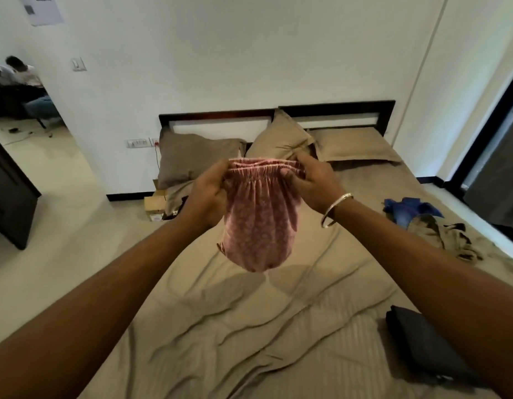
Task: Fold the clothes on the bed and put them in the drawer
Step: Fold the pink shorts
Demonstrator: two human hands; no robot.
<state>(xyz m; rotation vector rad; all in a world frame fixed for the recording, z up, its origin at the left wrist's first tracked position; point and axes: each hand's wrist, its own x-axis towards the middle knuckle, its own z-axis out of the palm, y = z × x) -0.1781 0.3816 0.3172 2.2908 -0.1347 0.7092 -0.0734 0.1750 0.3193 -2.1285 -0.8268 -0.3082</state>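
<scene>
A pink patterned garment (pixel 258 223) with an elastic waistband hangs in the air above the bed (pixel 220 326). My left hand (pixel 206 194) grips the left end of the waistband. My right hand (pixel 311 182), a silver bangle on its wrist, grips the right end. The cloth droops freely below both hands and touches nothing. On the right side of the bed lie a crumpled blue garment (pixel 408 210) and a beige and black one (pixel 448 239). A dark folded garment (pixel 419 344) rests near the bed's front right edge.
Three tan pillows (pixel 281 139) lean at the dark headboard (pixel 336 108). A cardboard box (pixel 154 207) sits on the floor left of the bed. Dark furniture (pixel 10 191) stands at the far left. People sit in the room beyond the doorway (pixel 19 79).
</scene>
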